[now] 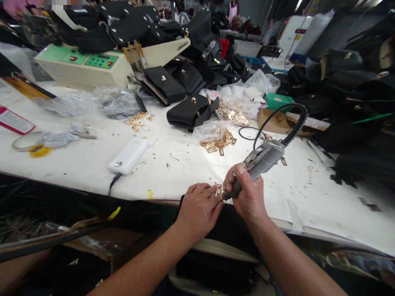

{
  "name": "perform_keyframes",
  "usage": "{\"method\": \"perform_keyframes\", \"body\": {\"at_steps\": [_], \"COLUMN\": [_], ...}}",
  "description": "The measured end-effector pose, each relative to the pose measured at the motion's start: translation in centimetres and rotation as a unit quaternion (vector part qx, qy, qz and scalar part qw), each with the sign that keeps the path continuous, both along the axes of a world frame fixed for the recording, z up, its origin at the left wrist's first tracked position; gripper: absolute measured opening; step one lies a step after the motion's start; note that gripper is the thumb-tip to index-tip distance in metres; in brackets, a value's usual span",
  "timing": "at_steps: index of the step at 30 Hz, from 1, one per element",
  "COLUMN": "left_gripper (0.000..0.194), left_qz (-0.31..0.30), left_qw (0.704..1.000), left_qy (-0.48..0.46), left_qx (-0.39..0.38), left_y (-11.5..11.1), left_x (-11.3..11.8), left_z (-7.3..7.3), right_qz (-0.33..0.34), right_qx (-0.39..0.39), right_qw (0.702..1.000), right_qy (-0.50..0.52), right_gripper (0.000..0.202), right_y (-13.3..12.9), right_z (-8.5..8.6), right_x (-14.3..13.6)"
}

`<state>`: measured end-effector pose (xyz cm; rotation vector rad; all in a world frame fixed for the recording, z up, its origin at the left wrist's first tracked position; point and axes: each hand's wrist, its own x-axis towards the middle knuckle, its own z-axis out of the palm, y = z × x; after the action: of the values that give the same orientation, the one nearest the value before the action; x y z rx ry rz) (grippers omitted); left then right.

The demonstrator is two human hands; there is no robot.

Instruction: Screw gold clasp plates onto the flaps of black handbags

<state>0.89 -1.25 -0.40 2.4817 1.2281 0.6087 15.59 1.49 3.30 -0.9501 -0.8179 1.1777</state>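
My right hand [250, 193] is wrapped round a grey electric screwdriver [263, 158], with a black cable curving up from its back end. The tool is tilted, its tip pointing down and left toward the fingertips of my left hand [197, 211]. That hand is closed, palm down, over a black bag [230, 226] at the table's front edge. Beside its fingers a small gold rectangular metal plate [219, 190] shows. My fingers hide the spot where the screwdriver tip ends, so I cannot tell whether it touches a screw.
Piles of gold metal fittings [219, 142] lie on the white table [173, 176]. Behind them stand a black flap bag [188, 111] and a cardboard box [273, 119]. A white power unit [128, 155] is at left, near a machine with green panels [101, 61]. Black bags [364, 135] are heaped at right.
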Motion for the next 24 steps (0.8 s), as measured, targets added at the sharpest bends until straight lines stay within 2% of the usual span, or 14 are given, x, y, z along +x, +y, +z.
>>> {"method": "perform_keyframes", "body": {"at_steps": [10,24], "left_gripper": [0.028,0.028], "left_qz": [-0.003,-0.003], "left_qw": [1.000,1.000], "left_qy": [0.009,0.006], "left_qx": [-0.011,-0.018], "left_y": [-0.09,-0.06], "left_x": [-0.10,-0.11], "left_z": [0.13,0.05], "right_qz": [-0.006,0.006], "right_qx": [0.014,-0.007], "right_qw": [1.000,1.000], "right_qy": [-0.001,-0.003], "right_gripper": [0.039,0.040], "right_y": [0.03,-0.20], "right_z": [0.37,-0.21], "right_x": [0.09,0.05]}}
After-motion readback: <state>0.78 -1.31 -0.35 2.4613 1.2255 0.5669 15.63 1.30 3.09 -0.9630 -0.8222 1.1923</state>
